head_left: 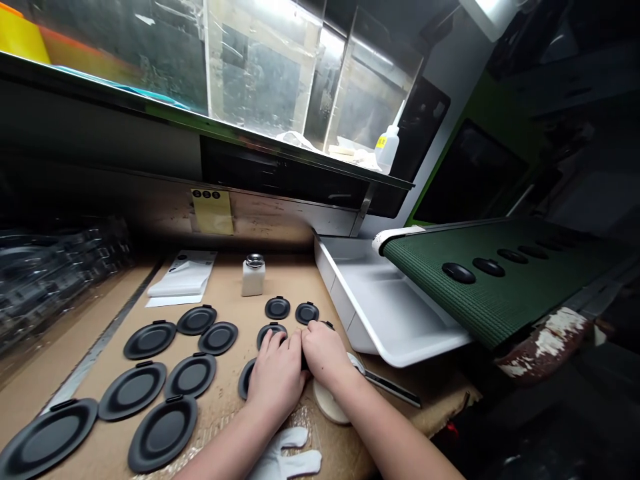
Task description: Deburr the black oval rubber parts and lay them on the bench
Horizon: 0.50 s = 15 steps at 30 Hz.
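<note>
- Currently both bare hands close together over a black round tabbed disc (304, 362), mostly hidden beneath them: left hand (277, 375) and right hand (325, 355) curled, fingers bent downward (firm grasp or light touch: impossible to tell).
- More black discs (191, 375) in loose rows on a kraft cardboard sheet (220, 280); others on a green conveyor belt (480, 283).
- Risk: pale round pad (326, 402) under the right wrist, steel-bladed tool (393, 388) just beyond; careless sideways shift could knock either.
- Risk: discs close together; slip from the fingers could scuff neighbours.
- Risk: metal-topped white dispenser bottle (253, 275) behind the rows; reach across could tip it (contents unseen).
</note>
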Each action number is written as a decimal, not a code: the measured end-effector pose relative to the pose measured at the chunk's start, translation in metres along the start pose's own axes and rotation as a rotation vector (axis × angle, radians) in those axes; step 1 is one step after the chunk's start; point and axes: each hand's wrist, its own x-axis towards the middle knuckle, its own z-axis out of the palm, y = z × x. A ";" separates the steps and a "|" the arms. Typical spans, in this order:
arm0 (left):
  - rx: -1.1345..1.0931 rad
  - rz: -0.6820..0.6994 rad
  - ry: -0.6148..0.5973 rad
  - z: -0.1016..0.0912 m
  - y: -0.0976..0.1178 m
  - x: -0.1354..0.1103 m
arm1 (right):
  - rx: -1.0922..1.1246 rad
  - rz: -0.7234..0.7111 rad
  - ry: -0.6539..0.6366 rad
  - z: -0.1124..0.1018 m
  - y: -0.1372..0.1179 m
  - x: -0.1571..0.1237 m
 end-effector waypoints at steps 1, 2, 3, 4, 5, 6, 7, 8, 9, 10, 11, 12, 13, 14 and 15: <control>-0.006 -0.008 -0.003 -0.001 0.000 0.000 | -0.013 -0.009 -0.010 -0.005 -0.001 -0.001; -0.012 -0.020 -0.005 -0.004 0.000 0.000 | -0.023 -0.010 -0.016 -0.010 -0.001 -0.003; -0.017 -0.036 -0.007 -0.007 -0.002 -0.001 | -0.032 -0.002 -0.016 -0.016 -0.001 -0.005; -0.020 -0.057 -0.006 -0.012 -0.005 -0.002 | -0.039 0.010 -0.009 -0.021 -0.001 -0.007; -0.023 -0.083 -0.004 -0.019 -0.009 -0.004 | -0.044 0.024 0.004 -0.025 0.000 -0.009; -0.026 -0.113 -0.002 -0.026 -0.015 -0.007 | -0.047 0.035 0.018 -0.028 0.000 -0.011; -0.029 -0.145 -0.002 -0.033 -0.022 -0.011 | -0.048 0.037 0.029 -0.030 0.001 -0.014; -0.034 -0.178 -0.009 -0.040 -0.029 -0.015 | -0.046 0.034 0.032 -0.030 0.002 -0.017; -0.039 -0.206 -0.024 -0.046 -0.036 -0.020 | -0.042 0.027 0.031 -0.028 0.003 -0.021; -0.042 -0.226 -0.048 -0.051 -0.042 -0.026 | -0.037 0.023 0.031 -0.025 0.004 -0.026; -0.043 -0.238 -0.078 -0.054 -0.046 -0.031 | -0.031 0.023 0.037 -0.022 0.005 -0.032; -0.040 -0.243 -0.108 -0.055 -0.049 -0.036 | -0.029 0.034 0.048 -0.019 0.005 -0.040; -0.035 -0.243 -0.136 -0.055 -0.050 -0.039 | -0.022 0.051 0.086 -0.017 0.006 -0.050; -0.027 -0.240 -0.159 -0.054 -0.049 -0.042 | -0.004 0.062 0.157 -0.016 0.007 -0.061; -0.017 -0.236 -0.175 -0.051 -0.047 -0.043 | 0.025 0.058 0.251 -0.015 0.009 -0.075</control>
